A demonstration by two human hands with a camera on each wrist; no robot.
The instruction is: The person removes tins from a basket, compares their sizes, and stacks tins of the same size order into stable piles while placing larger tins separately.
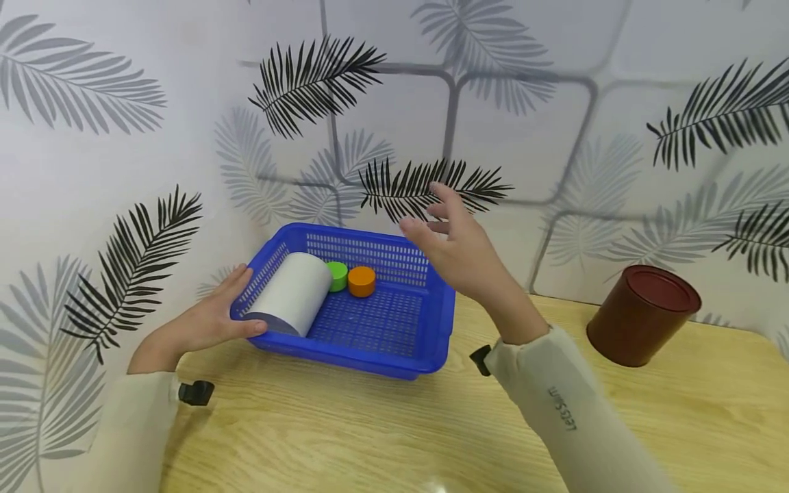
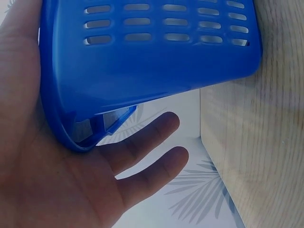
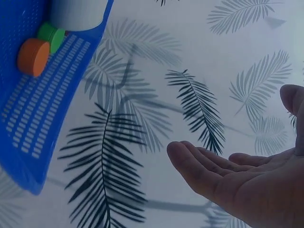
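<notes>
My left hand (image 1: 212,318) rests against the left end of the blue basket (image 1: 364,364), thumb at the near rim and fingers along the outside. In the left wrist view, two extended fingers (image 2: 154,175) show beside the blue basket (image 2: 156,66). Inside, a white cylinder (image 1: 296,287) lies on its side at the left. Beside it are a small green cylinder (image 1: 337,275) and a small orange cylinder (image 1: 361,281), near the far wall. My right hand (image 1: 456,246) is raised over the basket's right end, holding nothing, fingers apart from the thumb.
A dark red lidded can (image 1: 642,315) stands on the wooden table (image 1: 382,431) to the right of the basket. Behind and to the left rises a pale wall covering (image 1: 394,130) with a leaf print.
</notes>
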